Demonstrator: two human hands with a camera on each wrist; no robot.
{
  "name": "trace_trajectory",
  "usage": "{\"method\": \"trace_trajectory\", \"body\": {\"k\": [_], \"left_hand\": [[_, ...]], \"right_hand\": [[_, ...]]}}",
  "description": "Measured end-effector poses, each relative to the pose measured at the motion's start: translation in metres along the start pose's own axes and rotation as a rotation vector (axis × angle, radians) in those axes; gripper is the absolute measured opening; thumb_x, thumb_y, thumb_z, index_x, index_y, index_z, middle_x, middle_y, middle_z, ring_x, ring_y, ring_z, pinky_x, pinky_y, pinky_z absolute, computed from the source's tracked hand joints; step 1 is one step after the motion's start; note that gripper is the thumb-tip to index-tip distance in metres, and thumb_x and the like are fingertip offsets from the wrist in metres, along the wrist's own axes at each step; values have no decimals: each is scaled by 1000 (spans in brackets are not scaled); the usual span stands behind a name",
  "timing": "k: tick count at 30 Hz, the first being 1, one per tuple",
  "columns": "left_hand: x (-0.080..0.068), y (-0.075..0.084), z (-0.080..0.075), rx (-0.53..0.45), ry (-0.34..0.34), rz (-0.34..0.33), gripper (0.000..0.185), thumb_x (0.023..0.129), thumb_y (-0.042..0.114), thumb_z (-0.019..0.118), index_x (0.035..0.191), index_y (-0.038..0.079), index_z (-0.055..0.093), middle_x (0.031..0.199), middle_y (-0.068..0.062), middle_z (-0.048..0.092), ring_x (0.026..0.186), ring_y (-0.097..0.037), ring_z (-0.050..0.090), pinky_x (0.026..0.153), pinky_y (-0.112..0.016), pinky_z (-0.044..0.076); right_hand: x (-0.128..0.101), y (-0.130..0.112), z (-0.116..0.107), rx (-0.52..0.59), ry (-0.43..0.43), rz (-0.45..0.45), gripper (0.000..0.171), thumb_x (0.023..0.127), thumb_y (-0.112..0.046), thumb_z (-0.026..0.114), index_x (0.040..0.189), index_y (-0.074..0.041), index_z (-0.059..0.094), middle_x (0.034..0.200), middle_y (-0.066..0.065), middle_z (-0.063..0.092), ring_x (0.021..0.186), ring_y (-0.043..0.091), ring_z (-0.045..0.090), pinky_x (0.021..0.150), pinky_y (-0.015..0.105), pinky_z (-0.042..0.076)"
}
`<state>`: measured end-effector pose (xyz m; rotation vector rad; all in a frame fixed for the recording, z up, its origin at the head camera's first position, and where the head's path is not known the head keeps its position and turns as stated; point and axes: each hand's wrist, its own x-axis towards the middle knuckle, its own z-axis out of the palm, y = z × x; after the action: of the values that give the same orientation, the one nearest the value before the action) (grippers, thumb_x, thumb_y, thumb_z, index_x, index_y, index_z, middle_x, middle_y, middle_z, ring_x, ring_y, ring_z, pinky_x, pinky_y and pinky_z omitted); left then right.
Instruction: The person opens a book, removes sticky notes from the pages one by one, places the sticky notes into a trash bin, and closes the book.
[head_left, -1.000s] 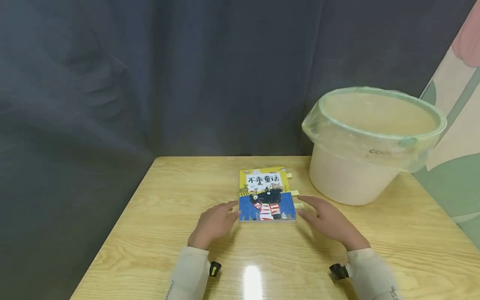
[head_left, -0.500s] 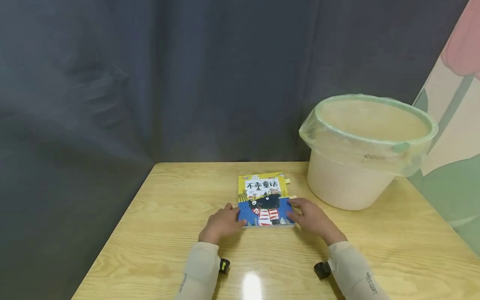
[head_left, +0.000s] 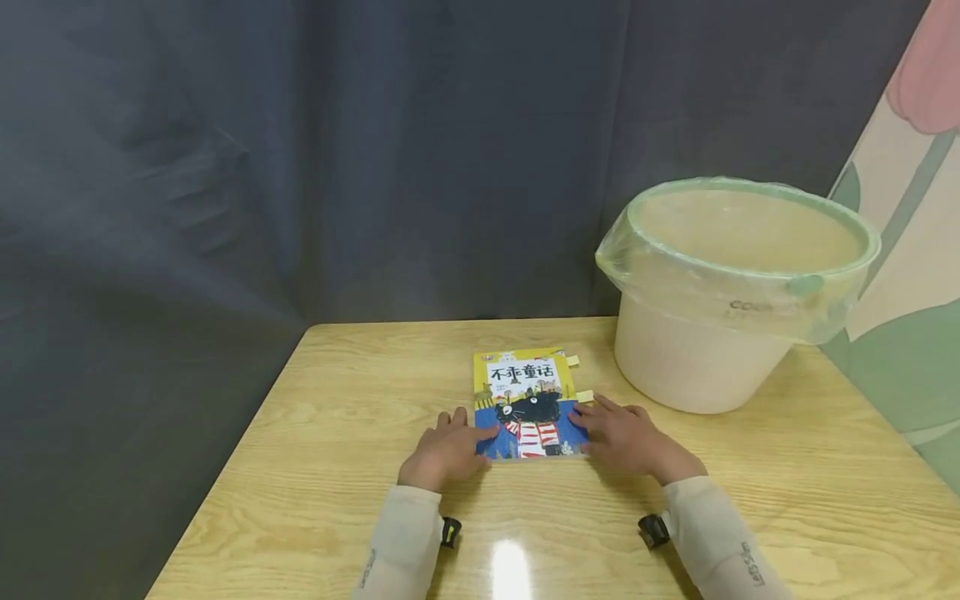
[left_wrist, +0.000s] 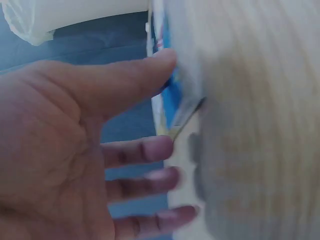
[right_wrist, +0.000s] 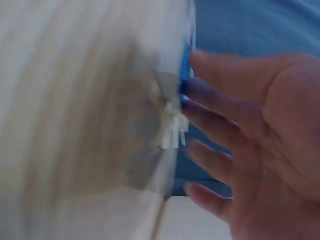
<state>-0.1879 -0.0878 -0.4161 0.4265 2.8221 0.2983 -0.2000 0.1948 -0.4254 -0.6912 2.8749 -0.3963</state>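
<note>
A picture book [head_left: 527, 417] with a yellow and blue cover lies face up on the wooden table, showing a black animal in red and white stripes. Pale tabs [head_left: 585, 397] stick out along its right side. My left hand [head_left: 444, 452] is at its near left corner, one finger reaching over the cover. In the left wrist view the thumb [left_wrist: 135, 75] is by the blue cover, with other fingers extended beside the edge. My right hand [head_left: 630, 440] touches the right side near the near corner. The right wrist view shows its fingers loosely spread, fingertips against the blue cover edge.
A large pale bucket [head_left: 697, 367] lined with a thin clear bag stands at the table's back right. A dark curtain [head_left: 450, 167] hangs behind the table [head_left: 337, 400] and along the left. A patterned surface [head_left: 922, 250] is at the far right.
Both hands have come in from beside the book to its near corners. The book appears slightly lower in view, as the head view has shifted too.
</note>
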Motion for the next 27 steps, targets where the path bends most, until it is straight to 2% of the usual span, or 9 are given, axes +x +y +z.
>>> {"method": "trace_trajectory", "body": {"k": [2, 5, 7, 11, 13, 15, 19, 22, 27], "left_hand": [[-3, 1, -2, 23, 20, 40, 43, 93, 36, 68, 136, 34, 62, 124, -6, 48, 109, -25, 40, 87, -42, 43], [-6, 3, -5, 51, 39, 117, 27, 92, 33, 70, 119, 28, 73, 140, -3, 49, 130, -26, 41, 102, -46, 44], [-5, 4, -4, 67, 45, 187, 14, 92, 32, 71, 101, 22, 74, 144, 1, 51, 135, -23, 45, 104, -44, 46], [-1, 10, -2, 79, 43, 271, 23, 88, 32, 75, 76, 19, 59, 126, 5, 61, 107, -13, 58, 81, -27, 48], [1, 15, 0, 83, 48, 284, 24, 84, 32, 79, 79, 19, 60, 113, 6, 60, 94, -10, 54, 76, -23, 46], [2, 20, 0, 64, 42, 269, 25, 79, 31, 84, 92, 20, 66, 111, 6, 59, 96, -11, 54, 81, -24, 49], [1, 29, 1, 32, 24, 231, 62, 72, 28, 89, 129, 26, 65, 128, 0, 57, 127, -24, 52, 99, -34, 52], [-1, 33, -1, 30, 13, 194, 73, 71, 26, 89, 138, 31, 60, 138, -4, 53, 141, -35, 41, 102, -42, 52], [-2, 34, 0, 29, 6, 191, 71, 71, 26, 88, 136, 32, 61, 127, -1, 54, 138, -34, 42, 100, -40, 53]], "right_hand": [[-2, -4, -1, -9, -28, -7, 51, 95, -32, 65, 141, -12, 57, 151, 12, 50, 143, 46, 37, 103, 68, 33], [-6, -10, -3, -5, -80, 0, 49, 94, -37, 65, 137, -13, 61, 147, 11, 55, 140, 44, 42, 105, 68, 32], [-8, -13, -6, 1, -99, -5, 47, 94, -37, 65, 134, -12, 64, 144, 12, 57, 138, 44, 44, 106, 68, 30], [-13, -16, -12, 2, -109, -40, 42, 95, -35, 65, 130, -13, 67, 137, 11, 63, 131, 40, 52, 104, 67, 31], [-15, -15, -16, 6, -118, -54, 37, 96, -35, 64, 126, -15, 70, 132, 7, 67, 127, 37, 56, 103, 66, 32], [-16, -12, -20, 37, -134, -65, 32, 97, -35, 62, 122, -18, 72, 126, 5, 69, 124, 35, 59, 103, 66, 32], [-14, -1, -32, 188, -168, -33, 35, 99, -40, 58, 126, -21, 69, 130, 7, 67, 126, 37, 58, 105, 64, 37], [-6, 16, -43, 276, -100, 19, 43, 101, -41, 55, 134, -14, 64, 133, 15, 65, 125, 41, 58, 101, 59, 46], [15, 45, -46, 304, 65, 89, 46, 104, -33, 51, 133, 0, 61, 129, 24, 65, 122, 44, 58, 99, 57, 48]]}}
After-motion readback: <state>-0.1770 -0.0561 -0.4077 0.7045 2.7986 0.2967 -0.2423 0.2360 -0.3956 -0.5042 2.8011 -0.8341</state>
